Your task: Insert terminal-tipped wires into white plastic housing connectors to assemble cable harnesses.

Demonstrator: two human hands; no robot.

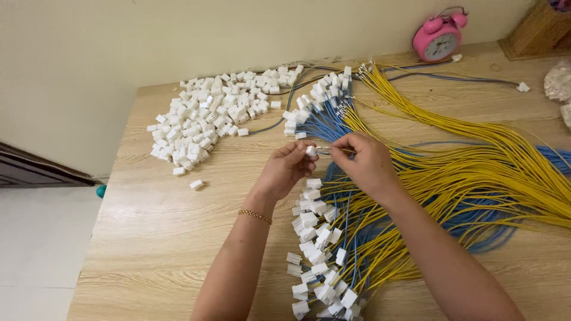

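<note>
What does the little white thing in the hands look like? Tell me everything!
The small white connector is a tiny blocky piece that looks like plastic. The left hand pinches it with its fingers, lifted above the wooden table. The right hand holds a thin wire whose tip meets its side.

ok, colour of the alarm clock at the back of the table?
Pink alarm clock with a pale face, clearest in the head view, top right by the wall.
</note>
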